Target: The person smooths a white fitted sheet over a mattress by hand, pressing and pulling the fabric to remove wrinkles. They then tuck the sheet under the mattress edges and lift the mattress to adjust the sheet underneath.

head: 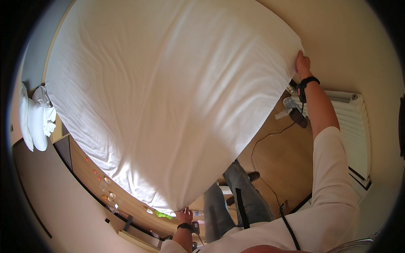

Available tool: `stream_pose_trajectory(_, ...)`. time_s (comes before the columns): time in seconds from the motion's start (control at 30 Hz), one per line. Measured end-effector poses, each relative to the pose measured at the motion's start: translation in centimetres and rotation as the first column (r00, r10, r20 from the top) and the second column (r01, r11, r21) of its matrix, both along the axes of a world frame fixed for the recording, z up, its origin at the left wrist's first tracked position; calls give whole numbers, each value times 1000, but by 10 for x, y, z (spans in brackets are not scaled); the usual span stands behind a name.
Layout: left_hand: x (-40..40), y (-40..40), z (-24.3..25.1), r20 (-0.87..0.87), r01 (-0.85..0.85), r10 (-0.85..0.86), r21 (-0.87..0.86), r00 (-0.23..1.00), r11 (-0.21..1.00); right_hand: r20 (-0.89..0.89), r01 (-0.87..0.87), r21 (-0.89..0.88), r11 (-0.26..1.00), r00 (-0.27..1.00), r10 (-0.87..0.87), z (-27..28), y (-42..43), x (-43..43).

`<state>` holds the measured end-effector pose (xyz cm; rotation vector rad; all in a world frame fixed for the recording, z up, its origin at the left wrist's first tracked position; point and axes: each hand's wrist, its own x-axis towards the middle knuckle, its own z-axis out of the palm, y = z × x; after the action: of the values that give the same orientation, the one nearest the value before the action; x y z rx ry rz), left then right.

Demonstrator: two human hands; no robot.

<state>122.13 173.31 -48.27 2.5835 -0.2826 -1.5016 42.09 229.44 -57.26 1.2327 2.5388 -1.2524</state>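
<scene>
A large white bed sheet [164, 95] spreads out before me, creased and lifted, and it hides most of what lies under it. My right hand [302, 64] grips its edge at the right, up beside the beige wall. Down at the bottom, my left hand [184, 215] pinches another corner, where folds gather at the fingers. Between the two hands the near edge runs taut on a slant, above my legs in grey trousers [250, 199]. Each wrist wears a black strap with a small device.
A white radiator [351, 117] stands against the wall at right. Near it on the floor are a plastic bottle [291, 102], a dark shoe [298, 117] and a trailing cable [269, 134]. White pillows [38, 120] are stacked at far left. Small items and a green object [163, 214] litter the wooden floor.
</scene>
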Motion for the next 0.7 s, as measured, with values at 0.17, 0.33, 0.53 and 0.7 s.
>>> stream_pose_trajectory(0.17,-2,5,-3,143,933,-985,333,96,139,-169,-74,71,995,982,85,-22,19,-6)
stream_pose_trajectory(0.33,-55,32,23,156,795,-898,543,-412,-271,2,-251,393,885,962,272,2,14,5)
stream_pose_trajectory(0.53,-18,6,6,-21,646,-849,639,-528,-417,79,-311,360,880,950,303,28,1,9)
stream_pose_trajectory(0.7,-10,11,7,120,712,-845,607,-521,-353,284,-483,390,784,873,397,23,18,20)
